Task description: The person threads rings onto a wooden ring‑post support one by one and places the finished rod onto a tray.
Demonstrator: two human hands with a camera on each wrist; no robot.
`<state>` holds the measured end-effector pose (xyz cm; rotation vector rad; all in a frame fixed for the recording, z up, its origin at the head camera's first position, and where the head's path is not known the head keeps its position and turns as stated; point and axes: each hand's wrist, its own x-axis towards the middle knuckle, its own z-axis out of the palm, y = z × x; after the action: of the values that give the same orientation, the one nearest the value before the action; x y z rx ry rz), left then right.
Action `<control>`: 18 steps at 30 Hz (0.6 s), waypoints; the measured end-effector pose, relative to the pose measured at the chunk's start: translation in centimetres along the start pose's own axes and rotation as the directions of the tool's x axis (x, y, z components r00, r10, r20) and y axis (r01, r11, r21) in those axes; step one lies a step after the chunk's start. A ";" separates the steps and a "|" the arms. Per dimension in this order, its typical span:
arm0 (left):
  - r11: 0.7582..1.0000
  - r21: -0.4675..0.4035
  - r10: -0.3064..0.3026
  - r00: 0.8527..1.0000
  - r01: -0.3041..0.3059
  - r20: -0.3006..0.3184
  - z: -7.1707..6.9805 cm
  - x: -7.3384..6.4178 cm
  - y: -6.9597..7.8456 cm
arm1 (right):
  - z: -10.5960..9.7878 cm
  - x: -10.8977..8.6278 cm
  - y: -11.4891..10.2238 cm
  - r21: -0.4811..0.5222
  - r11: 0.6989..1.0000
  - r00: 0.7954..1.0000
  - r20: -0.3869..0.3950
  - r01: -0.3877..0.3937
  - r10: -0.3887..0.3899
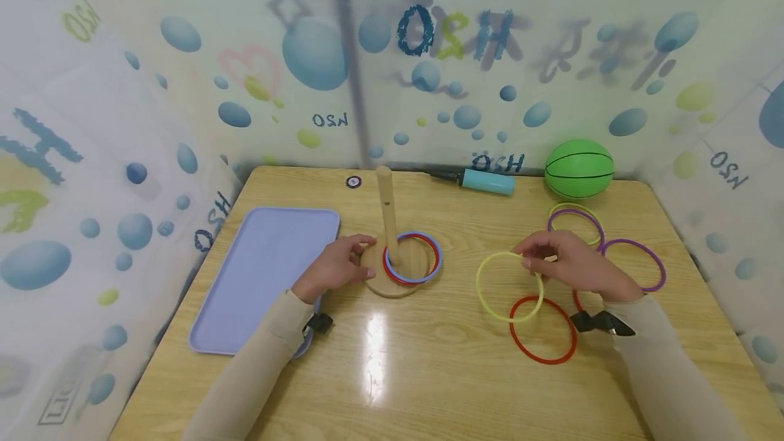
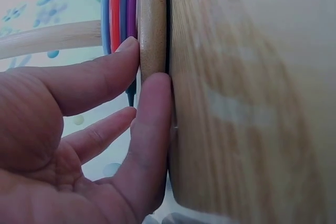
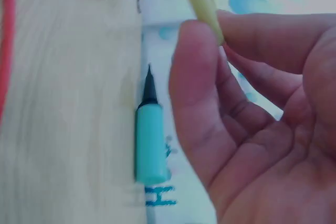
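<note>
One grip, the right hand (image 1: 566,264), is pinching a yellow ring (image 1: 479,284) over the counter (image 1: 459,373), while the left hand (image 1: 335,264), fingers apart, is touching the base (image 1: 376,286), several stacked rings (image 1: 439,260) are encircling the peg (image 1: 388,213), and loose rings (image 1: 551,361) are still lying unstacked.

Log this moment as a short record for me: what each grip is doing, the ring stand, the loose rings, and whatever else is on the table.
Left grip: touches the rim of the round wooden base
Right grip: pinches a thin pale-yellow ring
Stand: upright wooden post; a red ring and a purple ring are among those around it
Loose rings: several, including a red hoop nearest the person; some partly hidden
Back edge: light-blue cylindrical pump, green ball
Left side: lavender rectangular tray
</note>
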<state>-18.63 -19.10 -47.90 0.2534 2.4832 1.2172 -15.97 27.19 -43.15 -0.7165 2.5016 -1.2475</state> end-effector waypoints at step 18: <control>0.996 0.091 -0.013 1.000 0.015 -0.022 0.0 0.2 0.3 | 0.5 2.7 -6.1 0.180 0.983 0.981 -0.196 0.021 0.015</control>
<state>-18.85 -18.79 -47.70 0.2478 2.5580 1.1084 -16.15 22.32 -38.63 -0.5777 2.4926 -1.5938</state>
